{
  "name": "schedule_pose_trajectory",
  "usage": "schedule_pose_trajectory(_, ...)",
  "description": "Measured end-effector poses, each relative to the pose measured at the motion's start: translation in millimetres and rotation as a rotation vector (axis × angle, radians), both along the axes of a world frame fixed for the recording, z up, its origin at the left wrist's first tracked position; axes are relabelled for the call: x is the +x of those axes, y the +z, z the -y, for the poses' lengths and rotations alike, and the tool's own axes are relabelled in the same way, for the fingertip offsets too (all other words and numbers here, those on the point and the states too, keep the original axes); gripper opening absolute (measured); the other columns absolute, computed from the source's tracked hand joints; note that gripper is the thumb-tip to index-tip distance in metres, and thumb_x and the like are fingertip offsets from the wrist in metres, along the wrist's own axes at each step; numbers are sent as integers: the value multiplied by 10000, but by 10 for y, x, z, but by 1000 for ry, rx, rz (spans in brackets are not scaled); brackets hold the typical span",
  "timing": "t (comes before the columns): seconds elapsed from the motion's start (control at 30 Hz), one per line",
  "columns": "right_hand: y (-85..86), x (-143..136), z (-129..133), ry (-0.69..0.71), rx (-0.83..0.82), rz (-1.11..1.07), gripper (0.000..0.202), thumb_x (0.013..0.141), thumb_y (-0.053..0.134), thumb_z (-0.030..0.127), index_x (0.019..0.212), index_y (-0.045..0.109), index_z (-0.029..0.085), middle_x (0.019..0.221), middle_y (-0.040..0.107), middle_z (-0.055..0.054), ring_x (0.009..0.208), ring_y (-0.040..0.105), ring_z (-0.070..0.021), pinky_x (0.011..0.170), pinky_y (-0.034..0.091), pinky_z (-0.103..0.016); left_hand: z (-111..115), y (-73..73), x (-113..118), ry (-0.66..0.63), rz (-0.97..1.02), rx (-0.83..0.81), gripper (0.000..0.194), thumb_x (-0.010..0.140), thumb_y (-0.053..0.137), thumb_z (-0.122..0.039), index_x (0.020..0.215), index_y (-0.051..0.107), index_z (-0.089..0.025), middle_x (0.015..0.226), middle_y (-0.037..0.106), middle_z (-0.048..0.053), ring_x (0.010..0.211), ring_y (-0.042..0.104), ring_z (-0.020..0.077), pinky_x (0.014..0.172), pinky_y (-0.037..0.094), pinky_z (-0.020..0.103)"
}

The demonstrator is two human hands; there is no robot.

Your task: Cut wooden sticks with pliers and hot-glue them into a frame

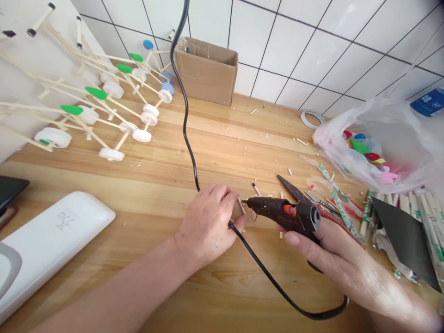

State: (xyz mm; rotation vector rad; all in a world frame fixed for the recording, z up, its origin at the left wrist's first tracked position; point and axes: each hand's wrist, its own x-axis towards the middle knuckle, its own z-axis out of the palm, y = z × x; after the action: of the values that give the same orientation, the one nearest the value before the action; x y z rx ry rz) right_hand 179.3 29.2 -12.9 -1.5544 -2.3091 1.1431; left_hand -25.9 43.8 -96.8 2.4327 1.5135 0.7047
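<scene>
My left hand (210,226) rests just above the wooden table, its fingers closed around a short wooden stick piece (241,206) that stands out at the fingertips. A black hot glue gun (270,206) is gripped in my right hand (336,252), its nozzle pointing left at the stick piece. The tip is very close to the stick; whether they touch I cannot tell. The gun's black cord (263,270) loops below both hands and passes by my left hand. Near the nozzle lies a small dark-tipped stick (256,189).
Several small stick-built bicycle models (151,115) stand at the back left beside a cardboard box (208,76). Scissors (293,188), a tape roll (310,121), a plastic bag (409,152) of colourful pieces and wrapped chopsticks (428,222) lie right. A white device (65,231) sits front left.
</scene>
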Motion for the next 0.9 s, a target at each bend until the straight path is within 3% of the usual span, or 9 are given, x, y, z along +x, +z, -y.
schedule_pose_trajectory(0.17, 0, 0, 7, 3, -9, -14, 495, 895, 501, 379, 1376, 420, 299, 1257, 604, -9, 1086, 595, -235, 946, 490, -344, -2, 4, -1, 2, 0, 3, 141, 774, 586, -252, 833, 646, -138, 861, 633, 89, 821, 589, 239, 740, 512, 373)
schedule_pose_trajectory(0.4, -17, -3, -4, 0, -28, -27, 498, 898, 487, 399, 1381, 414, 297, 1271, 596, -14, 1066, 607, -251, 945, 494, -382, -8, -7, -4, 4, -7, 7, 158, 769, 592, -254, 845, 650, -129, 866, 632, 95, 824, 594, 248, 736, 517, 380)
schedule_pose_trajectory(0.63, -26, 14, 24, 0, -26, -31, 519, 898, 492, 394, 1396, 386, 299, 1346, 536, -6, 1220, 506, -250, 1014, 440, -362, -6, -10, -1, -2, 4, 16, 160, 757, 599, -233, 859, 653, -122, 865, 632, 97, 828, 593, 252, 738, 517, 382)
schedule_pose_trajectory(0.9, -41, 45, 45, 0, -8, -24, 517, 901, 495, 359, 1401, 369, 322, 1320, 558, 2, 1125, 576, -241, 974, 474, -363, -7, 7, -8, -5, -3, 9, 168, 762, 599, -237, 862, 654, -114, 863, 630, 103, 829, 591, 255, 742, 519, 385)
